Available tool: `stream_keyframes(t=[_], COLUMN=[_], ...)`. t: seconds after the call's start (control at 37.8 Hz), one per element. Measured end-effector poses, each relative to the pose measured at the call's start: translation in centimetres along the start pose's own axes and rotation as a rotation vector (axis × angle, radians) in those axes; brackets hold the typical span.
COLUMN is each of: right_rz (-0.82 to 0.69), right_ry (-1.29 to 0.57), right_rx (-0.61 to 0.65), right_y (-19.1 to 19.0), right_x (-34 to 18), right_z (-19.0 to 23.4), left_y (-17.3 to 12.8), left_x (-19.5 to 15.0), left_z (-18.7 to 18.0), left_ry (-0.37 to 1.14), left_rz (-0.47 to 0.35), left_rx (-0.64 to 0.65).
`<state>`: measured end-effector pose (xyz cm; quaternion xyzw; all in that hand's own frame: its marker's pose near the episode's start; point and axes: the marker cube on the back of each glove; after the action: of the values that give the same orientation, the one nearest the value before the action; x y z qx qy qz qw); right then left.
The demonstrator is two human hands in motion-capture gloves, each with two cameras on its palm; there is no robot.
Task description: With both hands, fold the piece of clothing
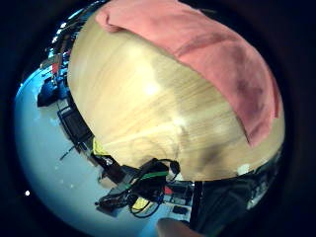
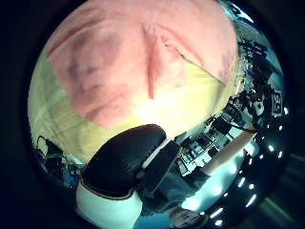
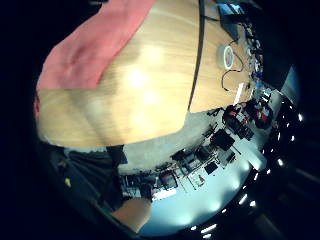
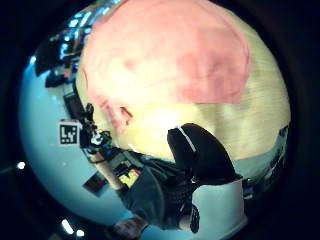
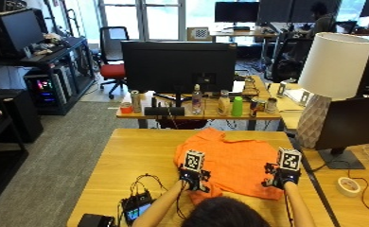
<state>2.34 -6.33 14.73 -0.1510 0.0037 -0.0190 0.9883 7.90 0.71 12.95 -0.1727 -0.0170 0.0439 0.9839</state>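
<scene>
A: Table [image 5: 134,156] first: light wood, w/ the orange shirt [image 5: 235,158] lying flat on its right half, collar end toward the far edge, near hem by the person.

B: Beyond it?

A: Second desk at the far side w/ a big dark monitor [image 5: 178,66] and a row of bottles [image 5: 228,104]. White lamp [image 5: 329,80] stood to the right. Roll of tape [image 5: 347,186] lay on the right-hand desk, well apart from the shirt.

B: And the hands?

A: Left hand [image 5: 192,177] sat at the shirt's near-left corner, right hand [image 5: 282,177] at the near-right corner, both at the hem. Couldn't tell if either had cloth pinched; fingers were hidden in the outside view. Palm views showed shirt and bare wood under each palm, no cloth drawn up to the cams.

B: Anything smaller?

A: Small black device [image 5: 137,205] w/ wires, near-left on the table.
</scene>
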Motion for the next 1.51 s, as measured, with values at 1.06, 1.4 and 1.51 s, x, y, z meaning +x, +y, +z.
stream_keyframes(t=[1.06,1.4,1.51], right_rz=[-0.077,-0.168,-0.173], right_ry=[0.206,0.263,0.264], right_rx=[0.203,0.066,0.057], right_y=[1.2,6.0,7.2], right_x=[-1.8,-1.3,-1.5], right_z=[5.0,-0.1,-2.6], left_y=[-1.7,0.0,1.8], left_x=[-0.1,-1.6,-1.7], left_z=[-0.4,-4.2,-6.2], left_ry=[-0.278,-0.239,-0.210], left_rz=[0.115,0.225,0.236], left_rx=[0.493,0.232,0.206])
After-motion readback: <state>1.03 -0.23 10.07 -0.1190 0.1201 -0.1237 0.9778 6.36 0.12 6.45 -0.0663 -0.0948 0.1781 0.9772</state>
